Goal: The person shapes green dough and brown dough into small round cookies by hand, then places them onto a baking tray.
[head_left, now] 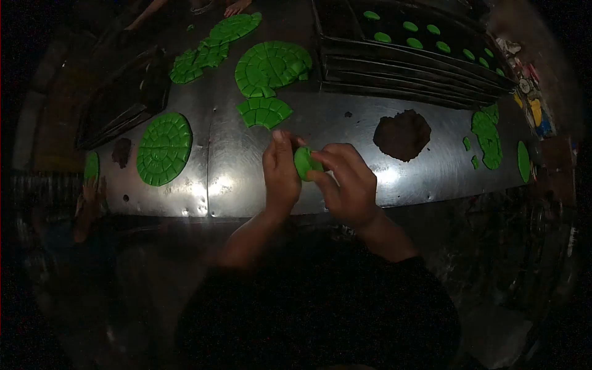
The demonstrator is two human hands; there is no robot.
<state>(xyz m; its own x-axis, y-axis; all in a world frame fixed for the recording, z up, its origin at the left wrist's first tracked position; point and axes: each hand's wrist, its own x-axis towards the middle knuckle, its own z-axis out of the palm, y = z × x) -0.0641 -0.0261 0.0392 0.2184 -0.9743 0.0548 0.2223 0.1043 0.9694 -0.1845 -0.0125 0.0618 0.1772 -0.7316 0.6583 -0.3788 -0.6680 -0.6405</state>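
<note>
Green dough is held by left hand and right hand at near edge of tabletop; shaping apparently requires pinching.

From the held green piece: table passable at 9 o'clock, past the left hand, up to a round slab. Obstructions: cut green sheet at 11, tray stack at 1, brown lump at 2.

Brt grn dough pc, brn lump
</note>
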